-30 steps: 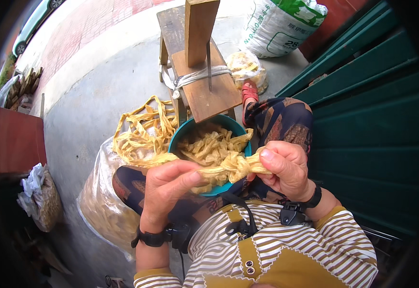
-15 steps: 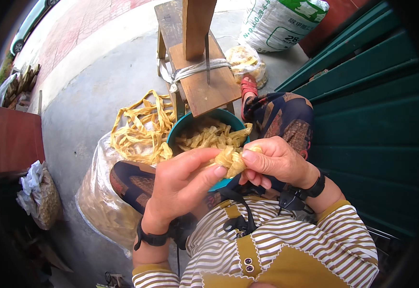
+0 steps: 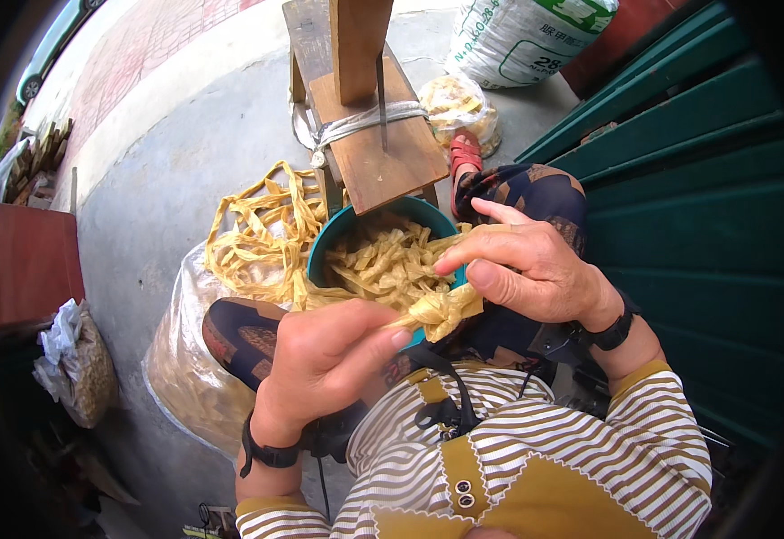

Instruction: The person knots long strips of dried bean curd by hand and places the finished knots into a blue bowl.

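Observation:
A knotted strip of yellow, film-like material [image 3: 439,312] is pinched between the thumb and fingers of my left hand [image 3: 331,359], just over the near rim of a teal bucket [image 3: 320,258]. My right hand [image 3: 531,265] is beside the knot with its fingers spread, thumb and forefinger apart; the knot's loose end lies just below its thumb. More crumpled yellow strips [image 3: 383,260] fill the bucket between my knees. Left of the bucket, long yellow strips [image 3: 262,235] lie looped over a large clear plastic bag [image 3: 190,377].
A wooden bench [image 3: 387,166] with an upright post, a thin metal rod and a tied cloth stands beyond the bucket. Behind it are a small clear bag [image 3: 455,103] and a white sack [image 3: 527,40]. Green metal panels [image 3: 688,234] rise at the right; another filled bag [image 3: 78,368] sits left.
My right hand has come off the knot, moving up and right with its fingers opening. My left hand still pinches the strip, and the knot is now in plain sight.

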`<action>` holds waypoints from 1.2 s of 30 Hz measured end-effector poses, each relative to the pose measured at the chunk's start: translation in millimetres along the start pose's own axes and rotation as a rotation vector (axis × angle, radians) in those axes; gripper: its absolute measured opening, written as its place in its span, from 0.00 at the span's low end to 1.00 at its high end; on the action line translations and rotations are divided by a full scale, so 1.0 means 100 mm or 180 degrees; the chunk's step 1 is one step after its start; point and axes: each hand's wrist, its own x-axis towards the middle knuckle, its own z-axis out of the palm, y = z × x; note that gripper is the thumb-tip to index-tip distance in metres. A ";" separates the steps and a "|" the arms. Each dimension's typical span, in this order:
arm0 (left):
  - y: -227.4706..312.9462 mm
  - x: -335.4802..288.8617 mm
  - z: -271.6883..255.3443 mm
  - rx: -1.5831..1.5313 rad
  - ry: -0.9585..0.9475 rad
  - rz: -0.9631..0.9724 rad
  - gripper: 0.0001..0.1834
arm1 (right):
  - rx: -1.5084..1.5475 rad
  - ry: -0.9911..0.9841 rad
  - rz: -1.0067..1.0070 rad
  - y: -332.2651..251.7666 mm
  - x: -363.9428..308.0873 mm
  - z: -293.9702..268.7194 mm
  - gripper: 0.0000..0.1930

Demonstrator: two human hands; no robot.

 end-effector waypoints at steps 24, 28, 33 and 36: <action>-0.15 0.28 -0.26 -0.0392 -0.0286 -0.0521 0.19 | 0.3313 -0.2156 0.2237 -0.02 0.36 0.12 0.32; -0.18 0.39 -0.10 -0.0429 -0.0284 -0.0289 0.14 | 0.3594 -0.1945 0.2142 0.04 0.36 0.09 0.34; -0.20 0.30 -0.17 -0.0387 -0.0268 -0.0661 0.15 | 0.2339 -0.1535 0.1824 0.07 0.23 0.02 0.23; -0.21 0.22 -0.06 -0.0717 -0.0043 0.0026 0.22 | 0.2348 -0.1577 0.1895 0.00 0.23 0.06 0.18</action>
